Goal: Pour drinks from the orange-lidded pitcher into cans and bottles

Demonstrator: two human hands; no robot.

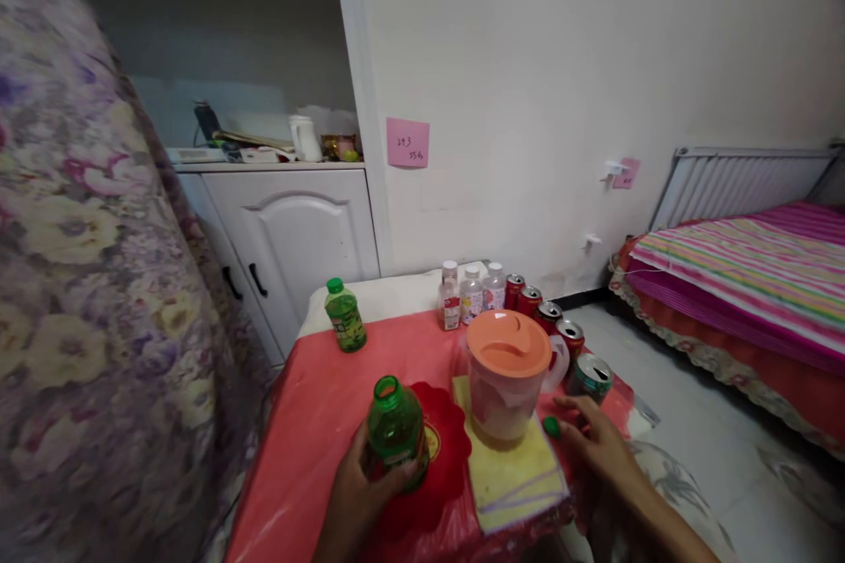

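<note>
My left hand (366,479) is wrapped round a green plastic bottle (396,431) whose mouth has no cap on it. The bottle is upright over a red scalloped plate (449,457). A small green bottle cap (551,427) is at the thumb tip of my right hand (594,440); thumb and index finger look apart. Between the hands, a clear pitcher (505,405) with an orange lid (508,343) stands on a folded yellow cloth (515,493). Another green bottle (345,317), capped, stands at the back left of the table.
Clear bottles with white caps (471,295) stand at the back. Several red cans (529,301) and a green can (591,376) line the right side. A red cloth (310,405) covers the table. A cabinet (297,229) and floral curtain (119,281) are left; a bed (745,281) is right.
</note>
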